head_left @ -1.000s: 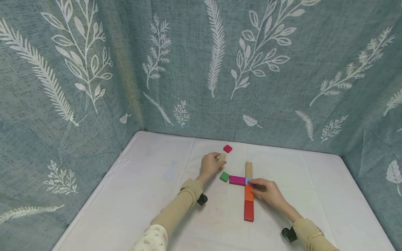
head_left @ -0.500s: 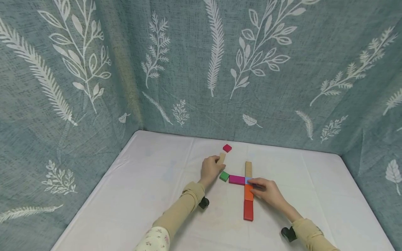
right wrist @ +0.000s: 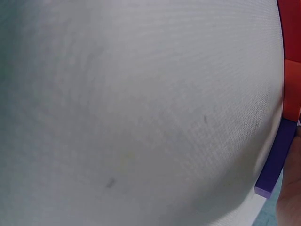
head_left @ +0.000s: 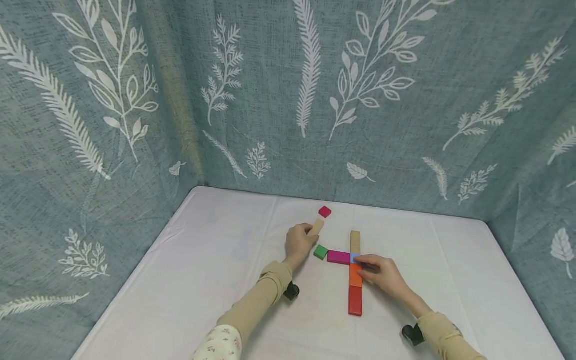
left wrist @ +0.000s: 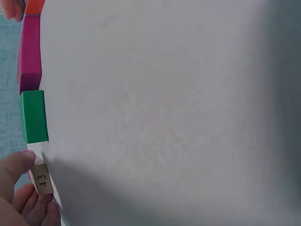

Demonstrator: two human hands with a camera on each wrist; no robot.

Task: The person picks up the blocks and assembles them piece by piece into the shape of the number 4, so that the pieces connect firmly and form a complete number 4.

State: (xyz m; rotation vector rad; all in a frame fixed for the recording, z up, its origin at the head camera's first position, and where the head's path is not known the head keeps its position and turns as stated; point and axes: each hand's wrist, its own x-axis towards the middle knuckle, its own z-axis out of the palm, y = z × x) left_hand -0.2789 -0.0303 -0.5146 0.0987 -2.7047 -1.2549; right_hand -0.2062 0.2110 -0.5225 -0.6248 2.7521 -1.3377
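My left hand (head_left: 299, 243) pinches a plain wooden block (head_left: 317, 227) between thumb and fingers, tilted just beyond a green block (head_left: 321, 252). In the left wrist view, that wooden block (left wrist: 42, 180) has 43 marked on its end. My right hand (head_left: 382, 274) grips a purple block (right wrist: 276, 159), mostly hidden beneath it in the head view; fingertips reach a light blue block (head_left: 354, 258). Around the blue block, a magenta block (head_left: 338, 257) lies left, another wooden block (head_left: 355, 242) beyond, and an orange block (head_left: 355, 275) nearer, followed by a red block (head_left: 355, 301).
A small crimson block (head_left: 325, 212) lies alone near the back of the white-covered table (head_left: 216, 240). Green leaf-patterned cloth (head_left: 279, 100) hangs behind and at the sides. Black devices (head_left: 291, 291) sit at both wrists.
My left hand has shifted slightly nearer and the wooden block in it has turned to a more slanted angle. My right hand stays in place on the purple block.
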